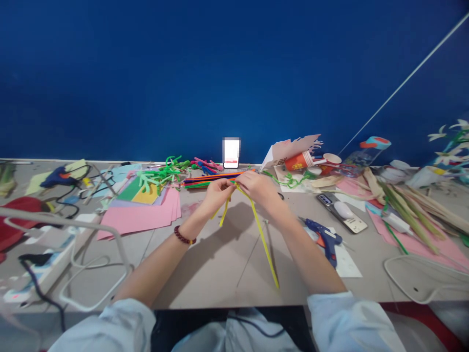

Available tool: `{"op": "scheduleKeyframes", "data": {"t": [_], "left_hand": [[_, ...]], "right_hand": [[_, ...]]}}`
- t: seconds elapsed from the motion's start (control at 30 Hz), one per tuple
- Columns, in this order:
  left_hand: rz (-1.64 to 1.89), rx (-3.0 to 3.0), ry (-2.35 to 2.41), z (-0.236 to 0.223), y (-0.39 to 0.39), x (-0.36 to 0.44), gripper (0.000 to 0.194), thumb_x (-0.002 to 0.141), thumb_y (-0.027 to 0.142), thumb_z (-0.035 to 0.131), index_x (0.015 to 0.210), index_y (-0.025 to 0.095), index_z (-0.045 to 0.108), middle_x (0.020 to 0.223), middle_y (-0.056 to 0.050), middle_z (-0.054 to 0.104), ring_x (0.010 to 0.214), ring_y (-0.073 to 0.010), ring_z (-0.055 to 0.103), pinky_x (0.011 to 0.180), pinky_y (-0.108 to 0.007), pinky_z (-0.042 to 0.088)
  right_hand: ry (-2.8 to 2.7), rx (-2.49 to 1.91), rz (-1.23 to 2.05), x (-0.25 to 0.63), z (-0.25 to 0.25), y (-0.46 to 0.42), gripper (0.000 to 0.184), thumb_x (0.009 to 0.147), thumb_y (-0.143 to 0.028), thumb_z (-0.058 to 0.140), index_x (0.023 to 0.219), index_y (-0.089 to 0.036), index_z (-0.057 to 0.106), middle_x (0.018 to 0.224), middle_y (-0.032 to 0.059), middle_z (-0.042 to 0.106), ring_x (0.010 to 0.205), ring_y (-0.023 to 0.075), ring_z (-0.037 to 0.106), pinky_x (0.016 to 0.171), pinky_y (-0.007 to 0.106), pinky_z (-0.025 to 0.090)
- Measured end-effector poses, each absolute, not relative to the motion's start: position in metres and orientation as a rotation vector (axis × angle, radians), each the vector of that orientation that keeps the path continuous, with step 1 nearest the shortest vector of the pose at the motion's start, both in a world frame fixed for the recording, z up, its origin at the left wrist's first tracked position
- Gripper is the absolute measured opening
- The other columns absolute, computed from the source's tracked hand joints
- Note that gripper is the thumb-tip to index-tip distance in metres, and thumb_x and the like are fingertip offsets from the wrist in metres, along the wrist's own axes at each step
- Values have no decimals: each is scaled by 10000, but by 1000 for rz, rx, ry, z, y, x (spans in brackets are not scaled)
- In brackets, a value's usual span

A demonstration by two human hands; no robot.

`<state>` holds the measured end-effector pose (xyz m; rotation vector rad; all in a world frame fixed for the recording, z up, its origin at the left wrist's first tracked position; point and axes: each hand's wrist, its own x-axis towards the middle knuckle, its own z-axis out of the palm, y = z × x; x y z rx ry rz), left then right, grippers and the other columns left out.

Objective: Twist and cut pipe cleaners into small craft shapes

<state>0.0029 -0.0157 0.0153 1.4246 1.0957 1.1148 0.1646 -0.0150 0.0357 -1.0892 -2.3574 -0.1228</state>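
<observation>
Both my hands meet over the middle of the grey table (220, 264). My left hand (217, 194), with a dark red bead bracelet on its wrist, pinches the top of a yellow pipe cleaner (263, 237). My right hand (256, 188) is closed on the same yellow pipe cleaner just beside it. A long end hangs down and to the right towards the table's front edge. A shorter end drops below my left hand. Just behind my hands lies a bundle of coloured pipe cleaners (210, 180).
Pink and coloured paper sheets (142, 210) lie at the left, with green twisted pipe cleaners (161, 175) behind. A blue glue gun (324, 238), a phone (342, 212), paper cups (300, 160) and straw-like stalks (406, 210) sit right. A power strip with cables (47, 264) is at the near left.
</observation>
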Motion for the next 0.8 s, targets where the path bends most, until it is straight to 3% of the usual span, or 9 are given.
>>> {"op": "scheduleKeyframes", "data": {"t": [0.2, 0.43, 0.6, 0.8], "left_hand": [[1093, 1373, 1038, 19, -11, -3, 221, 634, 302, 661, 538, 168, 514, 424, 51, 448, 390, -68, 404, 445, -209, 309], [1073, 1203, 922, 18, -2, -11, 207, 618, 337, 733, 688, 160, 654, 624, 0, 588, 536, -89, 494, 544, -229, 375], [1042, 1108, 818, 13, 2, -11, 303, 585, 396, 789, 722, 158, 662, 675, -8, 609, 613, -96, 527, 605, -225, 394], [990, 1027, 770, 11, -2, -7, 376, 523, 435, 827, 684, 151, 642, 628, 6, 578, 565, -87, 484, 537, -220, 343]], "right_hand": [[-2312, -982, -64, 160, 27, -13, 246, 914, -163, 397, 799, -181, 613, 820, 95, 638, 831, 205, 551, 706, 304, 422], [-1733, -1048, 562, 173, 31, -6, 156, 829, -264, 540, 936, -211, 641, 959, 65, 685, 887, 198, 638, 808, 353, 501], [-1482, -1039, 1065, 170, 32, -5, 191, 706, -330, 679, 812, -174, 646, 843, 49, 688, 768, 172, 654, 769, 357, 538], [-1321, -997, 1247, 155, 35, -13, 264, 623, -379, 753, 766, -174, 668, 808, 29, 696, 724, 155, 650, 754, 342, 550]]}}
